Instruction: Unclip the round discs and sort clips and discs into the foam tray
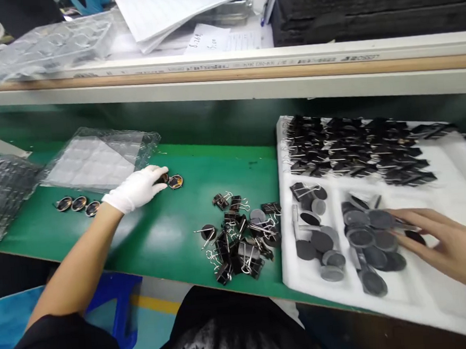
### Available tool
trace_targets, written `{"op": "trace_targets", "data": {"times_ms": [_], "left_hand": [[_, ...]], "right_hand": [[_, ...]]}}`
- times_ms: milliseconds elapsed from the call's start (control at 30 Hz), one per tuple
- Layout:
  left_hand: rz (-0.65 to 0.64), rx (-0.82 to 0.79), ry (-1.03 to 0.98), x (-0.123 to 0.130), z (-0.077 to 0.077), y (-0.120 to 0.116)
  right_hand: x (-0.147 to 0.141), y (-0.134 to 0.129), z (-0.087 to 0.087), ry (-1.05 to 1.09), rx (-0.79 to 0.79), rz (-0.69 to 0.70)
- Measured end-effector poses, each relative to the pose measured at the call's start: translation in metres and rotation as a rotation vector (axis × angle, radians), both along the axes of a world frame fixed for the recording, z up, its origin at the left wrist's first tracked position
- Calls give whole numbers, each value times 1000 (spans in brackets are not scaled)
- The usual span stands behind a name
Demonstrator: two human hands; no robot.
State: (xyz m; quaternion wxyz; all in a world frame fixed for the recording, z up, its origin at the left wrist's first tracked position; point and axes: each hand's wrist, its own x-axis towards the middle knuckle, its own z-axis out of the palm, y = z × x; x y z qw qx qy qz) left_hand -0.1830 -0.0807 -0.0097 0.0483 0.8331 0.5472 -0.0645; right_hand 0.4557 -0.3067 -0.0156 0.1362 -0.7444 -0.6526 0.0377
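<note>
My left hand [138, 189], in a white glove, has its fingers closed round a small round part with a dark and gold face [162, 178]. A similar round part [176, 181] lies just right of the fingertips, and three more round parts [79, 203] sit in a row behind the wrist. At the white foam tray [288, 245], my bare right hand [445, 239] has its fingers bent about a dark round disc [415, 237]. Its fingertips meet a heap of grey and black discs [371, 239]. Between the hands lies a pile of black binder clips [237, 238].
Rows of black clips [354, 144] fill the tray's far part. More discs [321, 240] lie in its left compartment. Clear plastic packing [92, 158] rests on the green table [162, 248], with stacked clear trays [3, 196] at left. A shelf edge [227, 87] spans the back.
</note>
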Motion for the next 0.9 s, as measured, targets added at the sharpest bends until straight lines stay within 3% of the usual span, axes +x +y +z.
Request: {"op": "trace_targets", "data": {"times_ms": [167,267,333,400,500,600,700,800,900], "left_hand": [[143,28,-2,-3,13,-2],[182,74,-109,6,31,-11],[177,155,-181,27,41,-14],[60,200,-188,62,45,-11],[-226,128,-91,126,36,3],[-318,37,-109,170,16,17],[-343,-20,-252,179,-3,24],[-355,-46,-342,170,-13,23],[-325,-86,-386,165,-18,22]], "right_hand": [[-10,-5,11,245,93,-76],[-19,-4,32,264,127,-156],[-35,7,54,296,98,-171],[-64,29,75,351,69,-65],[-130,81,92,417,48,239],[-193,144,78,439,-11,364],[-227,196,45,297,-59,495],[-237,224,14,241,-13,681],[-237,229,-4,247,40,804]]}}
